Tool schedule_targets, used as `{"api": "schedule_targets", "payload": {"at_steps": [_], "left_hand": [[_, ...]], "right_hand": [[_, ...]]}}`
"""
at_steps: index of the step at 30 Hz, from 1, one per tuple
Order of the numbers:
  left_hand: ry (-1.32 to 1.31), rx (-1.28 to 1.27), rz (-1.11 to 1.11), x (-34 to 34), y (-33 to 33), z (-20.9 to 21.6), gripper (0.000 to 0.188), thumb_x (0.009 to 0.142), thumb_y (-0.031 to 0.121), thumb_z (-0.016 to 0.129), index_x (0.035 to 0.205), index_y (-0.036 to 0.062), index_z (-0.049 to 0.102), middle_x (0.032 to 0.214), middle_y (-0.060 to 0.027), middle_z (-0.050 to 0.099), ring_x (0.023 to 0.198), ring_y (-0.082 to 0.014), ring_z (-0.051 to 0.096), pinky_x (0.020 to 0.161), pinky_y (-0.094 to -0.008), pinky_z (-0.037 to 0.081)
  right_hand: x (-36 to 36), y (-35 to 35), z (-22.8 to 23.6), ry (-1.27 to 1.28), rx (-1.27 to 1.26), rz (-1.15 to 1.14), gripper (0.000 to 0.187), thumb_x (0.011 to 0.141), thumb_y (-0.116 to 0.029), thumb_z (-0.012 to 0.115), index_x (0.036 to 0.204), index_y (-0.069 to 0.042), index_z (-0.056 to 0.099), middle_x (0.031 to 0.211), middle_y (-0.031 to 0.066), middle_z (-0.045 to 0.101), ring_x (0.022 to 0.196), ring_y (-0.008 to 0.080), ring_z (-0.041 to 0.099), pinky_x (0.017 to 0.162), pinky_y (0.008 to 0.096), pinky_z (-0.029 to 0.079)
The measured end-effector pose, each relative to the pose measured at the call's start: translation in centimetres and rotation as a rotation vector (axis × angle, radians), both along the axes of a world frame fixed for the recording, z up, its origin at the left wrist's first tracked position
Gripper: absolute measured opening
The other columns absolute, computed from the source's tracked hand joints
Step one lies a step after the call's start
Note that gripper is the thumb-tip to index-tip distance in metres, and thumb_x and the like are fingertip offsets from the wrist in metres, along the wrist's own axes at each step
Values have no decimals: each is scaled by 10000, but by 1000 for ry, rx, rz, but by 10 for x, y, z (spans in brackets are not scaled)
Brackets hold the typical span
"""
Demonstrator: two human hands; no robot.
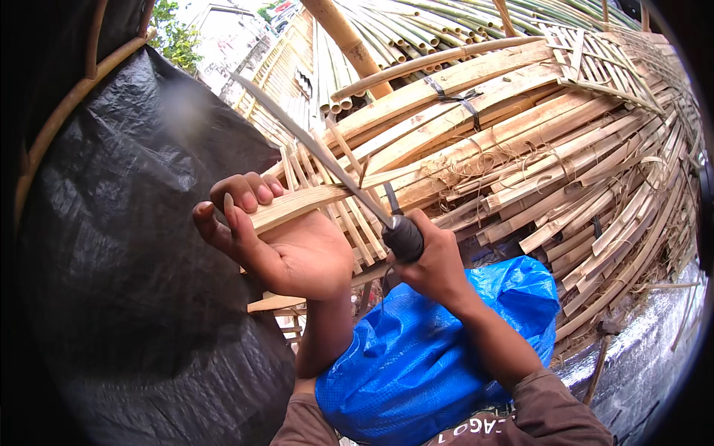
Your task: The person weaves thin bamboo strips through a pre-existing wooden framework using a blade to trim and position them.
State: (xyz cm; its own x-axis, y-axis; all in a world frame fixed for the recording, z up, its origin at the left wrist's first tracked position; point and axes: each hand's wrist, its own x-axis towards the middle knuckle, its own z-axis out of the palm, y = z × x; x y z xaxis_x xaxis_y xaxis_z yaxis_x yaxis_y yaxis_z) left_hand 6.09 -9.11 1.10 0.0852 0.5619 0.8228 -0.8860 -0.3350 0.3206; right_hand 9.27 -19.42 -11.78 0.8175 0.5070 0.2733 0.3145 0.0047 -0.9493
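My left hand point(297, 249) is palm up, its fingers curled over the near end of a flat, pale bamboo strip point(297, 206). The strip slants up to the right over slats. My right hand point(435, 264) is closed round the black-wrapped handle of a long knife point(320, 152). Its narrow blade points up and to the left and crosses in front of the strip; whether the two touch, I cannot tell. Below both hands, a blue woven plastic sheet point(439, 364) lies over my lap.
Split bamboo strips point(587, 201) are heaped to the right, near thicker pieces tied with a black band point(465, 104). Green bamboo poles point(416, 30) lie behind. A black plastic sheet point(134, 260) hangs at left; shiny silver sheeting point(647, 379) lies at lower right.
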Motion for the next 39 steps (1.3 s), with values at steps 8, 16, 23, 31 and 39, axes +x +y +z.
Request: {"api": "schedule_targets", "payload": {"at_steps": [8, 16, 23, 31, 39], "left_hand": [[5, -16, -26, 1, -3, 1, 74, 1006, 177, 456, 959, 127, 428, 859, 2, 420, 773, -114, 383, 729, -290, 363], [27, -8, -21, -1, 14, 3, 101, 1010, 188, 432, 934, 121, 428, 853, 2, 415, 786, -124, 389, 759, -314, 370], [33, -36, 13, 1, 12, 6, 109, 1013, 189, 424, 925, 123, 428, 844, 2, 413, 778, -125, 388, 754, -318, 372], [39, 7, -17, 7, 4, 6, 143, 1004, 185, 433, 872, 133, 410, 830, 5, 403, 776, -123, 385, 751, -321, 369], [47, -3, 7, 11, 12, 11, 176, 1007, 215, 428, 853, 134, 402, 829, 10, 397, 766, -124, 373, 741, -314, 364]], "right_hand": [[-2, -8, -4, -16, 90, 22, 373, 684, -137, 728, 1023, -89, 580, 748, 222, 663, 765, 441, 654, 658, 501, 506], [21, 4, -46, 75, -118, -105, 333, 700, -161, 748, 985, -90, 591, 753, 206, 670, 758, 427, 661, 648, 483, 516], [37, 17, -91, 110, -153, -172, 354, 675, -175, 755, 971, -85, 583, 770, 207, 677, 758, 427, 662, 632, 478, 519], [29, 8, -90, 117, -154, -176, 332, 677, -151, 740, 962, -61, 596, 776, 203, 671, 755, 400, 664, 649, 443, 510], [36, -2, -121, 169, -231, -216, 402, 673, -208, 755, 1030, -87, 616, 825, 215, 685, 808, 418, 664, 699, 464, 523]]}}
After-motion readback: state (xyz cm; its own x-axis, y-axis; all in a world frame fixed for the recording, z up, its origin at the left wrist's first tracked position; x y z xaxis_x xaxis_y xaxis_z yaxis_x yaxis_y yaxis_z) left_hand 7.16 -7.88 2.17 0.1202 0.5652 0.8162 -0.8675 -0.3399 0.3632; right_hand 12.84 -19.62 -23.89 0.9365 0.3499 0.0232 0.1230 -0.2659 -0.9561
